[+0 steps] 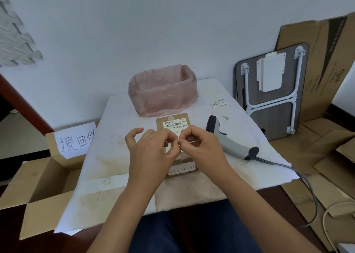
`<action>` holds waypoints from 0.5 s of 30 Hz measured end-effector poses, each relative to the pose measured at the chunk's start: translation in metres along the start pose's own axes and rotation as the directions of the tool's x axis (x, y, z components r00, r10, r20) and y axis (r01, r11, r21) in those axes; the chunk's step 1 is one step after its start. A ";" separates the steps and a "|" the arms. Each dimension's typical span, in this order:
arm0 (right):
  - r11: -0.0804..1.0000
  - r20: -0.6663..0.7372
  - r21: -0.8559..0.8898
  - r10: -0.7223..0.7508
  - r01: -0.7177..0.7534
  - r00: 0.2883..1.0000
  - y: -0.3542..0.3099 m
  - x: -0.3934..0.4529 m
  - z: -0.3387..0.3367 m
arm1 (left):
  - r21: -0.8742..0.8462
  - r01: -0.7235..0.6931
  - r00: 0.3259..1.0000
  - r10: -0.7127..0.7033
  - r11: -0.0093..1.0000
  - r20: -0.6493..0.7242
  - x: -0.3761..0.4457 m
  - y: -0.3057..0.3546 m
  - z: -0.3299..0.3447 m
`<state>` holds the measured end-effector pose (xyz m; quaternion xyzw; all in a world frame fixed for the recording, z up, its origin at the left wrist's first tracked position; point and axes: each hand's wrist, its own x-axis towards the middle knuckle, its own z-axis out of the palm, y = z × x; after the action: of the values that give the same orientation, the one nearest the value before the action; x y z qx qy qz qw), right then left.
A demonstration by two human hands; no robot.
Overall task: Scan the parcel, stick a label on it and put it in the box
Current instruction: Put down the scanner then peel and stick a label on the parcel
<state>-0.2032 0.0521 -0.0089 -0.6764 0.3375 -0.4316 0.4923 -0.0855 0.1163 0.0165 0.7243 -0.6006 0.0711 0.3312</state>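
Hands | L grip (pixel 153 147) & R grip (pixel 201 147) pinch small label (pixel 180 137) | over parcel (pixel 175 122)

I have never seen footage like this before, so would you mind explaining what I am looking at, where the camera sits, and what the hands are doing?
There is no machine here. A person wears a wide-angle camera on the head, looking forward and down, so you see their own arms. The left hand and right hand meet above a brown parcel on a white-covered table. Together they pinch a small white piece, probably a label being peeled; it is too small to be sure. To the right lies a grey handheld scanner with its cable. Behind the parcel stands a bin lined with a pink bag, and a few paper slips lie near it. On the left is an open cardboard box bearing a handwritten sign.
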 end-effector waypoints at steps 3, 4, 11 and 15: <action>1.000 0.000 0.023 -0.002 0.002 1.000 0.000 0.000 0.000 | -0.081 0.041 0.999 -0.041 0.996 -0.003 0.000 0.000 0.001; 0.999 0.002 0.037 0.004 -0.004 1.000 0.000 0.000 0.000 | -0.127 0.065 0.998 -0.066 0.990 -0.004 0.000 0.001 0.000; 0.981 0.017 0.170 0.087 -0.088 0.996 -0.003 -0.001 0.001 | -0.387 0.270 0.963 -0.254 0.882 0.092 0.003 -0.004 -0.002; 0.943 0.020 0.293 0.160 -0.159 0.987 -0.005 0.000 0.004 | -0.363 0.271 0.962 -0.266 0.891 0.065 0.002 -0.005 -0.001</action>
<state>-0.1996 0.0554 -0.0047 -0.5656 0.3241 -0.4369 0.6198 -0.0798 0.1152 0.0162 0.7258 -0.4994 -0.0942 0.4636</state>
